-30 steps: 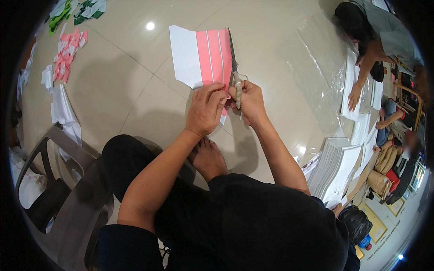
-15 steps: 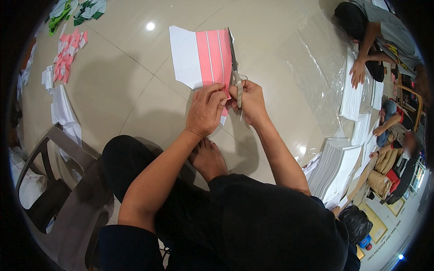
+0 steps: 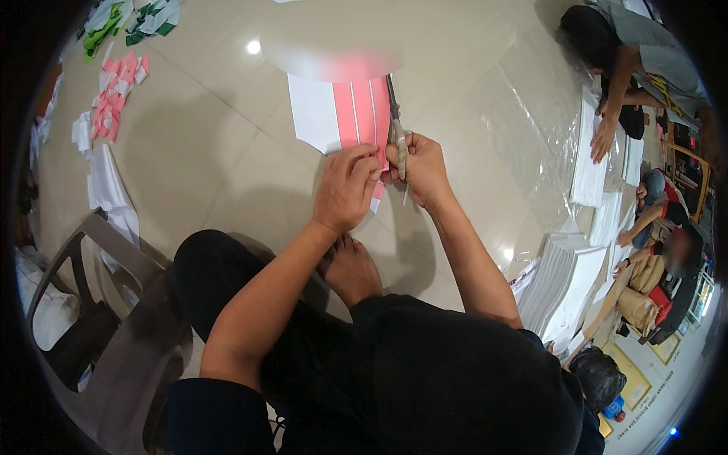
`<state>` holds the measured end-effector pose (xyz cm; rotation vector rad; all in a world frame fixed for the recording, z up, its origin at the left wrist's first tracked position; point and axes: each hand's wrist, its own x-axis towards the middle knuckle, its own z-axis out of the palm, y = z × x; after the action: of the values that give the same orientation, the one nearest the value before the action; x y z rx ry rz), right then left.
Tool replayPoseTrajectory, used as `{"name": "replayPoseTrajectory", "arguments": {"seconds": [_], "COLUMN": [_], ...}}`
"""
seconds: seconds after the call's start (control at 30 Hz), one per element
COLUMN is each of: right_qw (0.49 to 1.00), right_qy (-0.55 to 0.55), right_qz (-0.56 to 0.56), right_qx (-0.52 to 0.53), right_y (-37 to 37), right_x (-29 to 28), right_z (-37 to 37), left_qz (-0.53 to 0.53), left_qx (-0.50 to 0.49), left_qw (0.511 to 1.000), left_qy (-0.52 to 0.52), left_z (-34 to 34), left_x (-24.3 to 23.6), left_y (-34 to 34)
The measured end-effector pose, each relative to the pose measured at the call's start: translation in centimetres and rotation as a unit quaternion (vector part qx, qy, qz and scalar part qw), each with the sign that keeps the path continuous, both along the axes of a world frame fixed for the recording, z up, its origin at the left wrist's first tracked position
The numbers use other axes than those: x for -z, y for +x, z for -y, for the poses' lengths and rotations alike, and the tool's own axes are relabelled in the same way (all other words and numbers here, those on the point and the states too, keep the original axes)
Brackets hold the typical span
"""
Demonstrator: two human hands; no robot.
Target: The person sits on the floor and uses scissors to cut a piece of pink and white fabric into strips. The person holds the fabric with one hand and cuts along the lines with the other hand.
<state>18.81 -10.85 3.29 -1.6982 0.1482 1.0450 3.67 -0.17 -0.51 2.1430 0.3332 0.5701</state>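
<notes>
Above my foot (image 3: pixel 350 265), a white piece of fabric (image 3: pixel 314 114) with broad pink stripes split by thin white lines is held out over the floor. My left hand (image 3: pixel 346 186) pinches its near edge, fingers curled. My right hand (image 3: pixel 418 168) has its fingers through the handles of a pair of scissors (image 3: pixel 398 129), whose handles look wrapped in pale material. The dark blades point away from me along the fabric's right pink edge. A small strip end (image 3: pixel 375 199) hangs below my fingers. A blurred patch hides the fabric's far end.
A brown plastic chair (image 3: pixel 114 296) stands to my left. Pink and white scraps (image 3: pixel 115 91) and green scraps (image 3: pixel 155 19) lie at the far left. On the right are clear plastic sheeting (image 3: pixel 523 129), a stack of white folded pieces (image 3: pixel 561 284) and several other people, one pressing white material (image 3: pixel 588 167).
My hands, the scissors and the fabric stay nearly in place, shifting slightly down in view. The fabric's far end is now blurred. At the right, other people's arms have moved a little.
</notes>
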Motion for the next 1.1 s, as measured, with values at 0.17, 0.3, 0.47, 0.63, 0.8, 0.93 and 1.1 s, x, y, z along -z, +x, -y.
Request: {"name": "replayPoseTrajectory", "arguments": {"seconds": [0.17,0.3,0.47,0.63,0.8,0.93,1.1], "right_qw": [1.0,0.999,0.995,0.961,0.839,0.659,0.676], "right_qy": [0.007,-0.019,-0.061,-0.247,-0.267,-0.021,-0.073], "right_qz": [0.02,0.041,0.066,0.118,0.403,0.623,0.562], "right_qx": [0.009,0.005,0.043,0.045,-0.25,-0.42,-0.471], "right_y": [-0.2,-2.3,-7.8,-15.5,-20.2,-21.0,-22.1], "right_x": [1.1,1.4,2.0,4.8,5.8,0.5,-1.0], "right_z": [2.1,5.2,13.9,27.7,21.2,7.2,5.2], "left_qz": [0.0,-0.009,-0.006,-0.06,-0.194,-0.199,-0.181], "left_qx": [0.0,0.001,-0.002,-0.047,-0.027,-0.03,-0.068], "left_qw": [1.0,1.0,1.0,0.991,0.964,0.956,0.956], "left_qy": [0.031,0.024,0.011,0.107,0.179,0.214,0.223], "left_z": [0.7,-0.1,-0.7,-1.3,-4.7,-8.7,-9.6], "left_x": [0.4,0.1,-0.8,-0.9,-1.3,-0.6,-0.4], "left_y": [0.4,-0.1,0.0,1.5,3.5,6.2,7.5]}}
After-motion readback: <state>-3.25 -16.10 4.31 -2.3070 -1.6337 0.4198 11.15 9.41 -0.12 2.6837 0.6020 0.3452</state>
